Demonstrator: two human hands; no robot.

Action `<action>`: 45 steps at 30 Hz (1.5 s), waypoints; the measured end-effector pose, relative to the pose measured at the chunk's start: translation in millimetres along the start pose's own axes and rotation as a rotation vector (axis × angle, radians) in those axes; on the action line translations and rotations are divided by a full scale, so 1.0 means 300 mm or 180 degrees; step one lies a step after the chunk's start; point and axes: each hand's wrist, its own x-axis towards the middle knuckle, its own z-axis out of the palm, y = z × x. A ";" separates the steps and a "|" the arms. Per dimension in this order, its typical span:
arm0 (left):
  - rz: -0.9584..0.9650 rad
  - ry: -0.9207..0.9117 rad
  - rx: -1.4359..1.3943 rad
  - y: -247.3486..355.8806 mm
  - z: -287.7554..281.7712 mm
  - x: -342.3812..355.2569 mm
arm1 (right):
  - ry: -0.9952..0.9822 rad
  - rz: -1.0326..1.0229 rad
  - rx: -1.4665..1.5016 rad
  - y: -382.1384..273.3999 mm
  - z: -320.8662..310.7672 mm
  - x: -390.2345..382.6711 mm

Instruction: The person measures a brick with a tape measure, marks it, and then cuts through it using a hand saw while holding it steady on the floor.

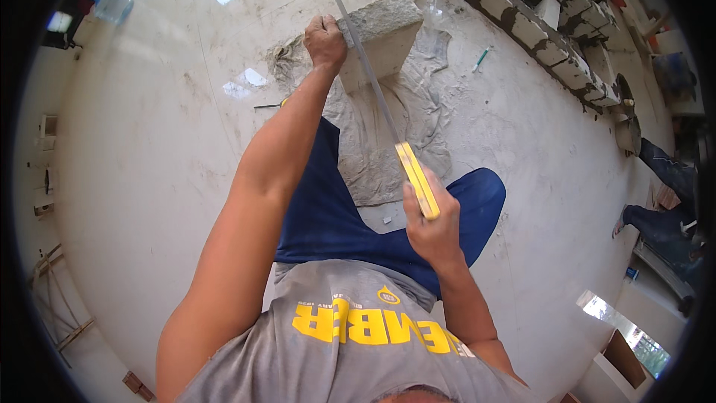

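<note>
— Where is the block (384,33)?

— It sits on the cloth (406,130) on the floor (149,142), out in front of the knees. The left hand (324,41) is on its left end.

— And the saw (373,93)?

— It lies across the top of the block. Its handle is in the right hand (432,227), nearer the body.

— What is behind?

— A low wall of blocks (556,45), off to the right. A water bottle (113,4) stands far left.

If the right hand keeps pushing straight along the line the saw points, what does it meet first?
Most likely the grey block. The right hand grips the yellow handle of the saw, whose blade already lies across the block's top edge, beside the left hand steadying it. Depth is hard to judge from this view.
</note>
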 end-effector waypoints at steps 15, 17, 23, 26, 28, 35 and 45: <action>0.0013 0.0034 -0.0307 0.004 0.010 0.018 | -0.0088 -0.0137 -0.0115 0.042 0.029 0.064; 0.0111 0.0045 -0.0225 0.015 0.037 0.018 | -0.0052 -0.0013 -0.0065 0.003 0.108 0.345; -0.0013 0.0168 -0.0299 0.011 -0.003 0.041 | -0.0064 0.0223 0.0051 0.009 0.070 0.061; 0.0160 0.0220 -0.0344 0.019 0.020 0.055 | -0.0056 -0.0002 -0.0080 0.030 -0.050 -0.197; 0.0242 0.0207 -0.0222 -0.024 0.007 0.001 | -0.0143 0.0308 0.0031 0.023 -0.019 -0.095; 0.0049 0.0125 -0.0188 0.002 0.021 0.030 | 0.0004 0.0108 -0.0056 0.008 0.162 0.342; 0.0374 0.0273 -0.0229 0.000 0.056 -0.005 | -0.0115 0.0118 -0.0048 0.005 0.107 0.349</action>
